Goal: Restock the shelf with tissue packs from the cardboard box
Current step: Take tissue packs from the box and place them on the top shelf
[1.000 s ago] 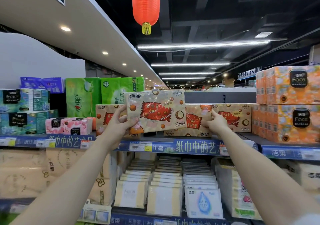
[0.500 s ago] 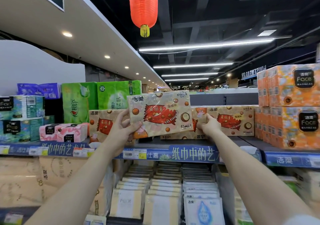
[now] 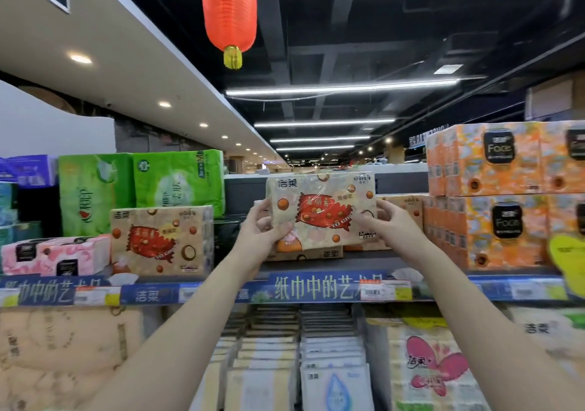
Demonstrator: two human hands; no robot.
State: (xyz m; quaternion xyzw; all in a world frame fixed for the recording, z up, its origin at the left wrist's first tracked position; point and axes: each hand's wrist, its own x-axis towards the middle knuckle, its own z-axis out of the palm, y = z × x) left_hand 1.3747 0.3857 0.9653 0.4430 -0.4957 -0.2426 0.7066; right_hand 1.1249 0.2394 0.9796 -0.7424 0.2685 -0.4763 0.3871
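The person holds one tissue pack (image 3: 321,211) at the top shelf (image 3: 316,265), printed face toward the aisle. The left hand (image 3: 266,230) grips the pack's lower left corner, with its fingers (image 3: 278,228) wrapped over the front. The right hand (image 3: 384,221) clamps the right edge, fingers closed on the wrapper. A two-handed grip at opposite ends keeps the soft pack level and square, which probably suits stacking.

The pack sits over a lower pack (image 3: 316,254) of the same print that lies flat on the shelf. Whether the two are touching cannot be told. Judged from this, the step in hand is setting the pack down as a second layer.

A matching pack (image 3: 161,241) stands to the left, with a dark gap between the two stacks. Orange boxes (image 3: 493,195) bound the slot on the right, so the pack must go in without snagging them.

The cardboard box is not in view.
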